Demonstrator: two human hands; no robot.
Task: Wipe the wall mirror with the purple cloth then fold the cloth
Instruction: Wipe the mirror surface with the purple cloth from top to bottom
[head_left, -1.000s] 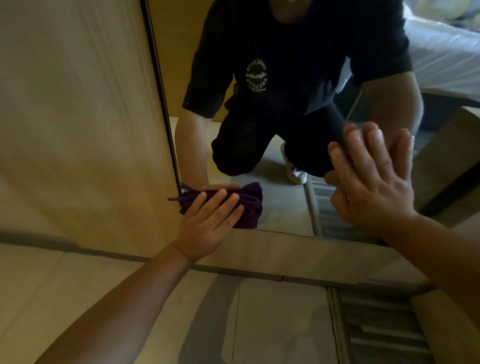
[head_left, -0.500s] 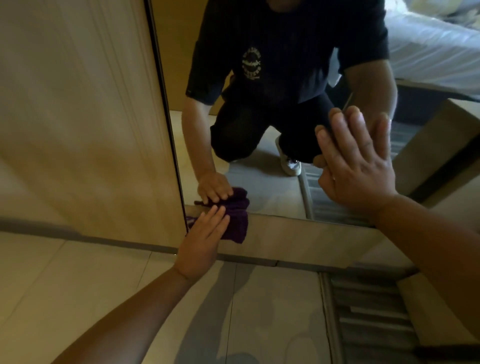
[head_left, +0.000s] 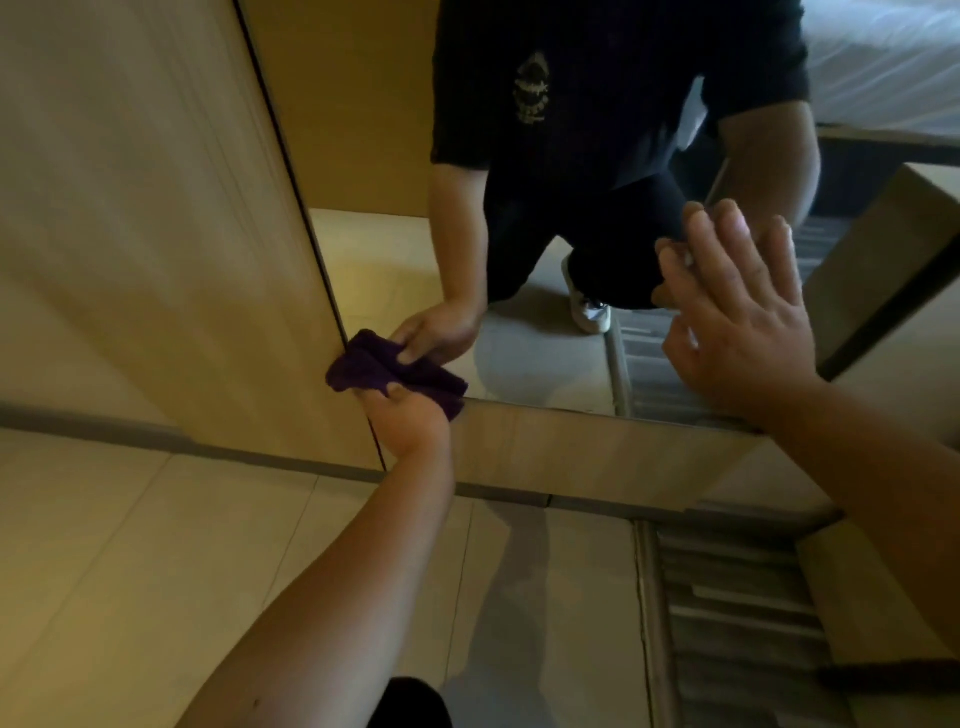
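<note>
The wall mirror fills the upper right of the head view and reflects a crouching person in dark clothes. My left hand grips the bunched purple cloth at the mirror's bottom left corner, right by the dark frame edge. The cloth's reflection merges with it in the glass. My right hand is flat on the glass further right, fingers spread and pointing up, holding nothing.
A wooden wall panel stands left of the mirror, and a wooden band runs under it. Pale floor tiles lie below. A slatted grille is in the floor at lower right. A bed shows in the reflection, top right.
My left hand went from pressing the cloth flat on the glass to pinching it into a bunch at the bottom left corner. My right hand stayed flat on the mirror.
</note>
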